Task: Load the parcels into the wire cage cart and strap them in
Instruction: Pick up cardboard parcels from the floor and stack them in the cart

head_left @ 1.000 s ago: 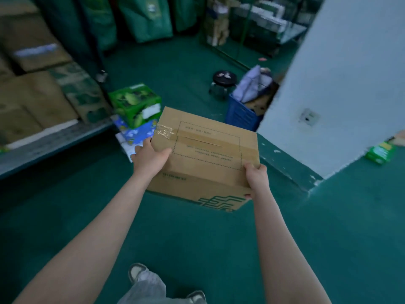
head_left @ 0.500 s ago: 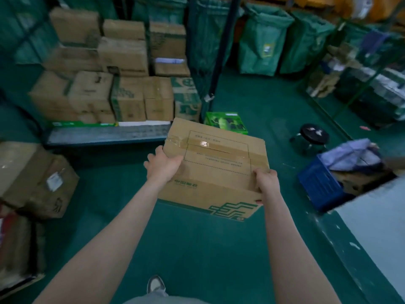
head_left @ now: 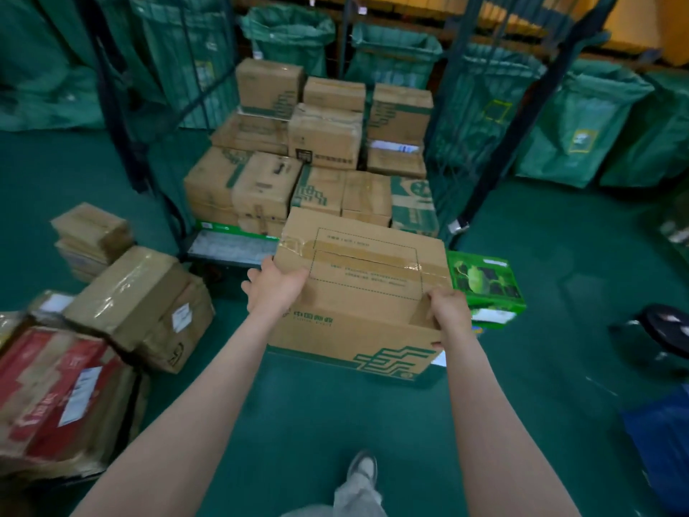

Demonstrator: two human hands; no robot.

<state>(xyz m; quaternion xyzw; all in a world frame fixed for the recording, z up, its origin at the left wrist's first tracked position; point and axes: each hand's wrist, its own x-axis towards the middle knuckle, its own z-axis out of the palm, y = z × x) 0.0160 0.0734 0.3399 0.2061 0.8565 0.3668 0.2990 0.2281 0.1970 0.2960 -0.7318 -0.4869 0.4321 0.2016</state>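
Cardboard parcel (head_left: 365, 292) held level before you, long side crosswise: your left hand (head_left: 276, 289) and right hand (head_left: 449, 311) each grip 1 near corner. Wire cage cart (head_left: 484, 188), part loaded, stands straight ahead, just beyond the parcel's far edge.

The green floor (head_left: 298, 423) carries the wire cage cart (head_left: 227, 246), its deck stacked with cardboard parcels (head_left: 324, 143). Left of it lie taped brown cartons (head_left: 138, 304) and a red-printed carton (head_left: 48, 389); right, a green printed box (head_left: 484, 285); green mail sacks (head_left: 581, 125) stand behind
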